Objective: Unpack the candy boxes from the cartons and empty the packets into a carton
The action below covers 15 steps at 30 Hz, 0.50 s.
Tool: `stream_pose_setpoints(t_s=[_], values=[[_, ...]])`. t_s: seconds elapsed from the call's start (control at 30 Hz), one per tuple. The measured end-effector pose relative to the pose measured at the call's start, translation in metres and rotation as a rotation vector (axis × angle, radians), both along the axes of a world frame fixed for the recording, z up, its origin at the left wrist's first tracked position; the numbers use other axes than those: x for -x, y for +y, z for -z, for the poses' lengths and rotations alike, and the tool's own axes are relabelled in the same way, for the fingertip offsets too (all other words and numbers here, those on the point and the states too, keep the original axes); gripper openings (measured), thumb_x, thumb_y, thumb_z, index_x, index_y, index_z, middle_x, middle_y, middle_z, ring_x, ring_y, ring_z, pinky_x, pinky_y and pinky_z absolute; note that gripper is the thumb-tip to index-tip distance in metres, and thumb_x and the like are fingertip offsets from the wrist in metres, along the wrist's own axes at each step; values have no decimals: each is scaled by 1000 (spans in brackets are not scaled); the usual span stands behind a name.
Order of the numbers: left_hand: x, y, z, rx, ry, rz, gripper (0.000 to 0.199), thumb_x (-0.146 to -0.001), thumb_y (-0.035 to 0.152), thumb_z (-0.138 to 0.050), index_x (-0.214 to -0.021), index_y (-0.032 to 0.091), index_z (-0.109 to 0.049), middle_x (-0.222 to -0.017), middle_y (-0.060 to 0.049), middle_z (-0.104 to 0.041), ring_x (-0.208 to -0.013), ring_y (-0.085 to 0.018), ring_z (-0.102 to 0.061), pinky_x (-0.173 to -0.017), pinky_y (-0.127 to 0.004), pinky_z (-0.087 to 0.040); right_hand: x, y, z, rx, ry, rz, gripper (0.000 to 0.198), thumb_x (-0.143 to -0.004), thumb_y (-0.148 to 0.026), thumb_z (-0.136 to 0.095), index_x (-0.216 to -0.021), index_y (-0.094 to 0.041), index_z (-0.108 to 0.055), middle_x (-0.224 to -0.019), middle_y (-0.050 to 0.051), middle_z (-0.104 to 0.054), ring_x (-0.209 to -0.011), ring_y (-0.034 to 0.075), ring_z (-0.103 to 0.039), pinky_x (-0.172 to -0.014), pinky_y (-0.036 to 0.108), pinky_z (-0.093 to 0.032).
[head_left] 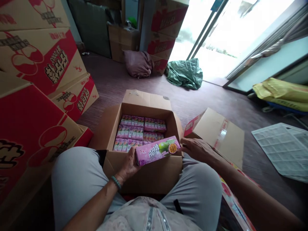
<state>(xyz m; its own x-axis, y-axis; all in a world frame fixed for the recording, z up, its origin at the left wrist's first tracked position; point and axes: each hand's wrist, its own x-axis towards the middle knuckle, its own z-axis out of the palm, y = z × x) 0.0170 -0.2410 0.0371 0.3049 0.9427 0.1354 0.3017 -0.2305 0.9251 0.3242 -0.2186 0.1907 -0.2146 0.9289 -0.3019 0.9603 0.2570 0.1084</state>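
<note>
A long pink carton [157,149] printed with a green fruit and a cut passion fruit is held tilted above the near edge of an open cardboard box [144,170]. My left hand [130,163] is closed around the carton's left end. At its right end, the fingers of my right hand [196,148] grip the edge; part of them is hidden. Inside the cardboard box, several pink packs [130,132] stand in rows, with a lower level showing at the right. The box's flaps are folded outward, and it sits between my knees.
Tall stacks of red and brown cartons [36,61] rise at the left. A closed cardboard box [216,128] stands at the right, beside a white plastic crate [284,150]. Farther off lie a green sack [185,73], a purplish bundle [138,63] and yellow sacks [281,93].
</note>
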Motion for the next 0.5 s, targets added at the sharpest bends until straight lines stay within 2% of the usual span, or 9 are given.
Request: stream_pose_setpoints(t_s=[0.07,0.1,0.13,0.2,0.3,0.4,0.5], values=[[0,-1,-1,-23,14,9,59,-72,30,-71,-119,23,-36,-113,-11,-56,-105,-27,-59,-91,-44,-50,29,-2,3,10,58,-69,70,-78,-51,-66,-139,-24,-43,-98,7,-71,-89,22,-66,-67,27,-39],[0,-1,-1,-40,18,10,60,-72,32,-71,-120,23,-37,-114,-12,-56,-106,-28,-59,-92,-44,-50,43,-2,7,32,80,-128,86,-74,-49,-70,-146,-22,-33,-104,9,-69,-94,23,-65,-70,27,-40],[-1,-1,-1,-52,20,4,61,-73,34,-71,-122,23,-37,-114,-12,-56,-107,-29,-59,-93,-45,-50,55,-1,12,59,89,-177,90,-72,-44,-71,-148,-20,-29,-106,10,-68,-95,24,-65,-72,27,-41],[-3,-1,2,-53,27,-8,68,-74,37,-71,-130,24,-35,-120,-13,-55,-112,-31,-57,-96,-47,-49,69,2,21,86,96,-212,77,-74,-35,-67,-142,-17,-35,-102,11,-68,-93,23,-65,-72,28,-41],[-6,2,10,-39,32,4,77,-79,41,-67,-142,27,-26,-137,-14,-47,-128,-31,-48,-105,-51,-43,59,5,24,43,95,-135,56,-75,-30,-60,-128,-17,-45,-99,10,-69,-89,22,-65,-71,27,-41],[-7,10,22,-1,84,-45,77,-82,44,-63,-147,29,-22,-146,-13,-39,-134,-31,-43,-106,-52,-43,24,-7,2,-101,62,60,53,-77,-30,-57,-127,-18,-45,-104,11,-69,-91,22,-65,-69,27,-40],[-4,19,29,-31,197,-127,60,-82,46,-60,-135,25,-42,-134,-12,-50,-127,-31,-49,-105,-53,-44,-26,-36,-36,-238,-57,366,48,-83,-37,-52,-128,-21,-46,-97,11,-70,-83,23,-66,-63,27,-36]])
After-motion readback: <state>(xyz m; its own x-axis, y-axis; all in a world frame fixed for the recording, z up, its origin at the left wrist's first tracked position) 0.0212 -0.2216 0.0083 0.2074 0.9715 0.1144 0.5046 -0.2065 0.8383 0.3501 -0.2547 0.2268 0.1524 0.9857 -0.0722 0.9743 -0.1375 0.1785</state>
